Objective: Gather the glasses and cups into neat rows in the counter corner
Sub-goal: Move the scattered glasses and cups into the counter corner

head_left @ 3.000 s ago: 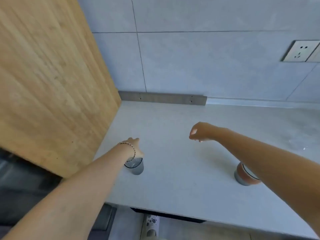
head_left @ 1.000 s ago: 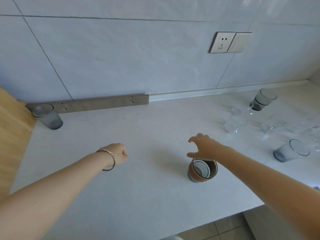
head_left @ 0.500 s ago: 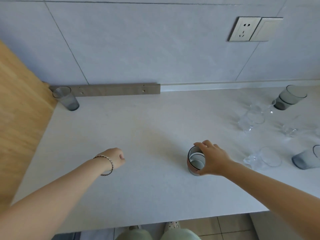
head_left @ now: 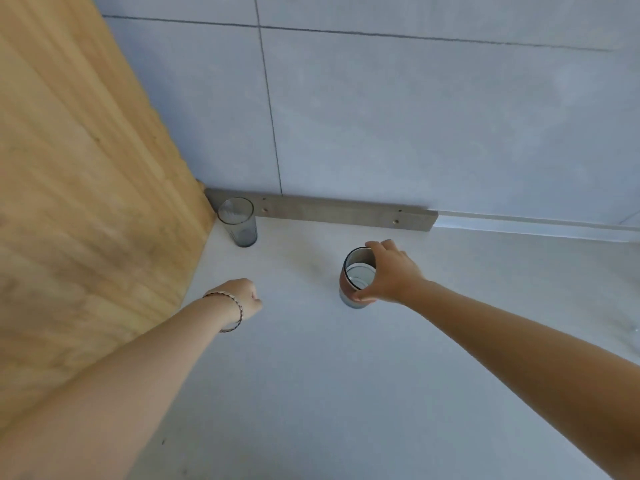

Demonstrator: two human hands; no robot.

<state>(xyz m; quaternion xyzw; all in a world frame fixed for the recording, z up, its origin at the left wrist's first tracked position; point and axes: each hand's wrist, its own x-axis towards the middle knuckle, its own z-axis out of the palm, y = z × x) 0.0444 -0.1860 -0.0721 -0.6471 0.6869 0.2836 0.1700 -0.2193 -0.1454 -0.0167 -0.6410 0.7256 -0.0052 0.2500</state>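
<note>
Cup [head_left: 356, 277] upright mid-worktop [head_left: 311, 393], gripped from its right side by right hand [head_left: 388, 275], thumb low on the wall. Left hand [head_left: 244, 296] clenched, empty, well left of cup. Glass [head_left: 239, 221] in back-left worktop corner, apart from both hands.

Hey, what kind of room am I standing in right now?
Most likely a kitchen: a pale stone-look counter runs along a grey tiled wall, a tall wooden cabinet side closes the corner, and a smoky grey drinking glass stands there.
</note>
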